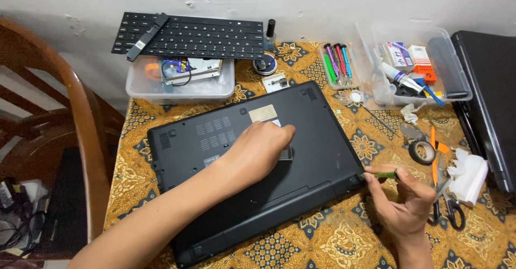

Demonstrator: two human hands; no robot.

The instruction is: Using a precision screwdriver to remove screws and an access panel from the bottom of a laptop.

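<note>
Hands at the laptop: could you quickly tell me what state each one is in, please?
Left hand: empty, fingers pressed on the upturned laptop.
Right hand: closed on a green-handled screwdriver.

Left hand (258, 150) covers part of the laptop (252, 161) base; fingertips hide what's under them. Screwdriver (387, 175) tip hidden at the laptop corner. Second laptop (492, 97) cut off right. Chair (64, 129) cut off left.
</note>
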